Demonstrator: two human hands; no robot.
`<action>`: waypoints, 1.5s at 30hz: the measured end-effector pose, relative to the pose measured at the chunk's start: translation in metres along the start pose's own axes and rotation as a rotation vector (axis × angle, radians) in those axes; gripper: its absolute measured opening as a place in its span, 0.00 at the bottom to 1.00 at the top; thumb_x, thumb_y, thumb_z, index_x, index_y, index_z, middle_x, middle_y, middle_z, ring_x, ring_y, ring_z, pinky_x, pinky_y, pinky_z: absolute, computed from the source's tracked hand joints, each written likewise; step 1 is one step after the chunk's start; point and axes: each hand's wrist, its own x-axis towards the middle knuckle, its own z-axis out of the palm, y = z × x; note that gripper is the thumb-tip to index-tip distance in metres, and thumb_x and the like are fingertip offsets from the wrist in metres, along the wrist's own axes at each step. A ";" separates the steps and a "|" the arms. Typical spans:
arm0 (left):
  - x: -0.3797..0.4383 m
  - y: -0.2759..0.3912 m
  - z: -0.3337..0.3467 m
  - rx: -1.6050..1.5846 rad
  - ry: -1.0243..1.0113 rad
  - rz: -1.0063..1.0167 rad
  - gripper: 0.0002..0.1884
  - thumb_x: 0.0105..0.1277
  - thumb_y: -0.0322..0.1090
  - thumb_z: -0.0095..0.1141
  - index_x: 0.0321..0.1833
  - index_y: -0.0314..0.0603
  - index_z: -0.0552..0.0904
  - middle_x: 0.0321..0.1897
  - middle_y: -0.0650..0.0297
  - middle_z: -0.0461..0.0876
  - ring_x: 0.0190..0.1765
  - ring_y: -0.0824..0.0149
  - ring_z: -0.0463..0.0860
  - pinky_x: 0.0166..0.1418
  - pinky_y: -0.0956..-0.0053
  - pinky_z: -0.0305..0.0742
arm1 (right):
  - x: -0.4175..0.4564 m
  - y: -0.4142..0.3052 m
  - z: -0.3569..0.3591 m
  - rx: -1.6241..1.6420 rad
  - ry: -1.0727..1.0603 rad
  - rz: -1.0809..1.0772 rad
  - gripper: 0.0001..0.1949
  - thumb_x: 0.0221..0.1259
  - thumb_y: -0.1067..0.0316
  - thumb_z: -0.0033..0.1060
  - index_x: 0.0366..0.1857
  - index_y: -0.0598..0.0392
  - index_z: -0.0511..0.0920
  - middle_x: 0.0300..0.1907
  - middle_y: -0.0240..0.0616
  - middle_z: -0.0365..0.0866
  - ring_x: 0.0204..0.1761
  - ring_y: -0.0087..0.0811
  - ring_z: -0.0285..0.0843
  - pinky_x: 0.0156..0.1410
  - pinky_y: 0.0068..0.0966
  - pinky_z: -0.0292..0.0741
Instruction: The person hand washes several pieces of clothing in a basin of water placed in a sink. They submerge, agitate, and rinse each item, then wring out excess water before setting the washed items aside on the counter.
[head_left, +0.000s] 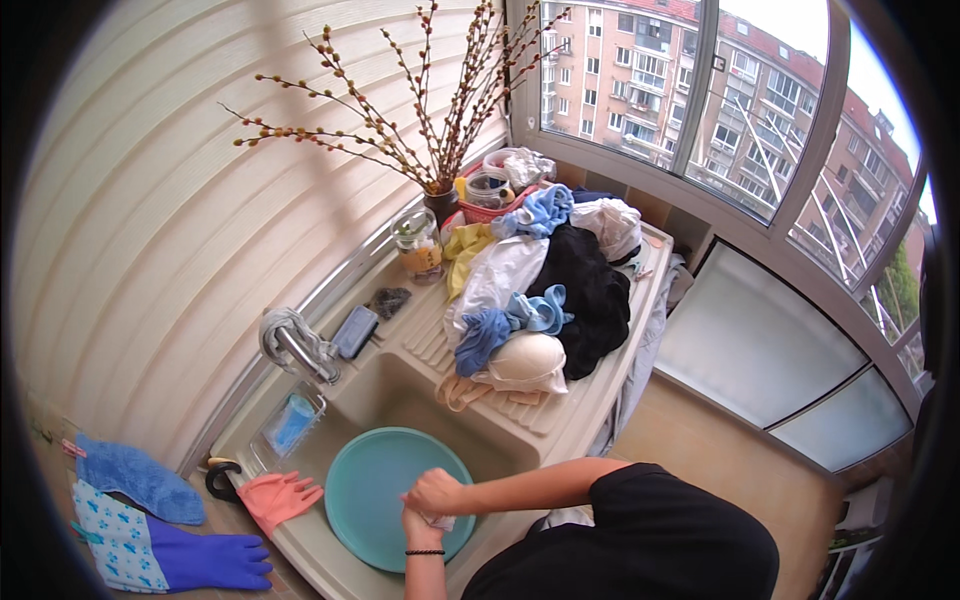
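Note:
A round teal basin (360, 517) stands in the beige laundry sink (525, 450). Over its right part my two hands are pressed together around a small wet cloth (444, 522), of which a whitish-pink bit shows. My right hand (437, 491) lies on top, its fingers closed. Below it is my left hand (421, 525), mostly covered, with a dark beaded bracelet at the wrist. A chrome faucet (304, 352) with a grey cloth wrapped on it rises behind the basin. On the ribbed drainboard lies a heap of laundry: a cream bra (525, 362), blue pieces, white and black garments (581, 292).
A coral rubber glove (277, 499) drapes over the sink's left edge, near a wire soap holder (289, 424). Purple-blue long gloves (202, 559) hang farther left. A brush (355, 331), a jar (417, 247) and a vase of branches (441, 204) stand along the wall.

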 end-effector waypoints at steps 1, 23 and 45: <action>0.002 -0.004 0.001 0.054 0.023 0.040 0.22 0.70 0.53 0.36 0.47 0.42 0.74 0.46 0.56 0.79 0.48 0.56 0.79 0.52 0.57 0.74 | 0.008 0.006 -0.004 -0.003 -0.034 0.030 0.23 0.65 0.51 0.43 0.16 0.53 0.81 0.20 0.44 0.80 0.27 0.45 0.81 0.31 0.38 0.75; -0.007 0.011 0.004 -0.031 -0.081 -0.159 0.16 0.68 0.49 0.42 0.40 0.46 0.76 0.37 0.61 0.81 0.37 0.59 0.82 0.35 0.61 0.77 | -0.014 -0.012 -0.006 -0.034 0.090 -0.060 0.22 0.64 0.53 0.46 0.15 0.52 0.80 0.19 0.41 0.80 0.23 0.45 0.80 0.27 0.38 0.73; 0.033 -0.001 0.015 -0.025 -0.632 0.504 0.13 0.66 0.48 0.46 0.42 0.52 0.78 0.37 0.65 0.80 0.39 0.69 0.78 0.39 0.70 0.73 | -0.010 -0.030 0.001 -0.127 0.058 -0.032 0.18 0.61 0.58 0.49 0.13 0.48 0.79 0.18 0.40 0.79 0.26 0.41 0.80 0.29 0.34 0.73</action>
